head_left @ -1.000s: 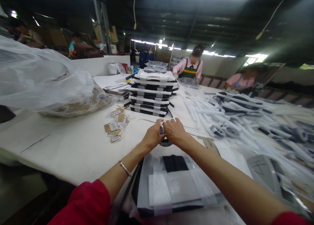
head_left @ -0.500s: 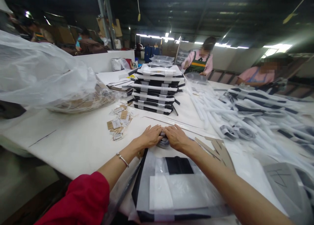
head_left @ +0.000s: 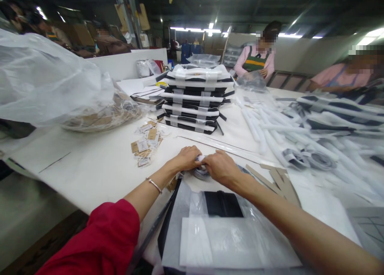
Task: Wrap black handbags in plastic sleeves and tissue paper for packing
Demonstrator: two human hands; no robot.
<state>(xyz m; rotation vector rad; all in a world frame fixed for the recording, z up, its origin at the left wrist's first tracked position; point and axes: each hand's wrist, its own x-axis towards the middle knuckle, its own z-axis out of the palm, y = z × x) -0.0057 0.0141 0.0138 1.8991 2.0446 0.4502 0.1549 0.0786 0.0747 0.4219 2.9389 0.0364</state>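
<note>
From the head view, the work looks partway through: a small grey coil [head_left: 202, 173] is just beyond the packet [head_left: 231, 237], over the table [head_left: 99, 167] and between the left hand [head_left: 189, 158] and the right hand [head_left: 221, 165]. The coil appears wound into a ring, though the hands at its top suggest that its handling is unfinished. Nearest the body, the packet lies flat, dark and pale layers showing through clear wrapping [head_left: 261, 223]; whether anything remains to be done to it cannot be told. Farther off stands a stack [head_left: 196, 101] of banded black-and-white bundles, which seem further along. To the right, loose coils [head_left: 319, 159] lie beside white tubes [head_left: 255, 127]; to the left, tags [head_left: 147, 145] lie in a heap, apparently unattached. How much is left overall does not show. Both arms reach forward and converge, the left bare below a red sleeve [head_left: 102, 231], the right slanting across the packet's right side. The backs of the hands face up, fingers bent inward and nearly closed, gripping the coil at its top from either side; the fingertips are partly hidden, so how firmly they press cannot be told.
</note>
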